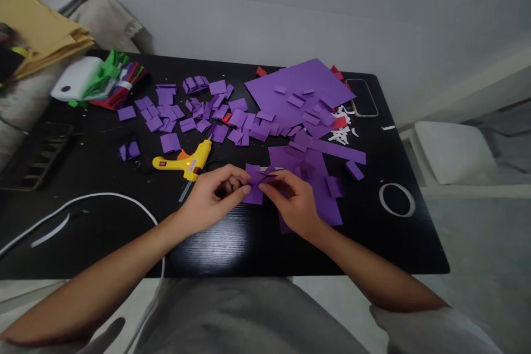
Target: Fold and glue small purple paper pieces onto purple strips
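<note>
A small folded piece of purple paper (254, 194) is held between both hands above the front of the black table. My left hand (215, 193) pinches its left side with thumb and fingers. On the other side, my right hand (293, 197) grips a raised flap of the purple paper. Just left of my left hand lies a yellow glue gun (191, 162) with a clear glue stick out of its back. Under and beside my right hand are purple sheets (323, 199) with small folded pieces on them.
Many small purple paper pieces (169, 142) lie across the table (124, 243). A large purple sheet (307, 77), white scraps (342, 134), a phone (360, 98) and a tape ring (396, 200) are on the right. A white cable (103, 194) curves at left, near green and red paper bundles (108, 80).
</note>
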`<act>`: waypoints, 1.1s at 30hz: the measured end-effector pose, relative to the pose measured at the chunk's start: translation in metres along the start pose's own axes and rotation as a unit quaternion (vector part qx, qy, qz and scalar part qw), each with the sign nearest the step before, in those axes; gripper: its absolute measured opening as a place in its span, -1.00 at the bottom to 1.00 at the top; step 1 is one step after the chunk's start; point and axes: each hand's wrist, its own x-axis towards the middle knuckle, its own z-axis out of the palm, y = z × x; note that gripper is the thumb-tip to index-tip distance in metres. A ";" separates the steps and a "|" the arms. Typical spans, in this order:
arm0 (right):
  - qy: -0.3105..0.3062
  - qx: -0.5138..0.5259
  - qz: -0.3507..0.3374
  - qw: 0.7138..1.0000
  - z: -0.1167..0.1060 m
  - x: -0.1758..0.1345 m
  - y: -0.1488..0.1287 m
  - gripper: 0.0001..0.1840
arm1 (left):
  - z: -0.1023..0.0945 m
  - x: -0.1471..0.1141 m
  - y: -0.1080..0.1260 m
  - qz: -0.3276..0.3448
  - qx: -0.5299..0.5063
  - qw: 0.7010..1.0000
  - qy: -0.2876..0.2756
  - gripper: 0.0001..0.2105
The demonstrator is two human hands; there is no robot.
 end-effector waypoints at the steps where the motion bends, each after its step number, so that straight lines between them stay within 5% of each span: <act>1: -0.006 0.003 0.001 1.000 0.000 0.000 0.000 -0.93 | 0.001 0.000 -0.002 0.002 0.010 1.000 0.004 -0.89; 10: 0.028 0.044 0.034 0.998 0.002 -0.001 -0.001 -0.70 | 0.007 -0.003 -0.006 0.047 -0.010 0.997 0.055 -0.86; 17: -0.001 0.023 -0.021 1.000 0.002 -0.001 -0.004 -0.88 | 0.005 -0.001 -0.002 0.091 0.064 0.993 0.049 -0.91; 33: 0.021 -0.050 -0.070 0.996 -0.002 -0.003 -0.008 -0.89 | 0.004 0.001 0.005 0.128 0.095 0.984 0.083 -0.88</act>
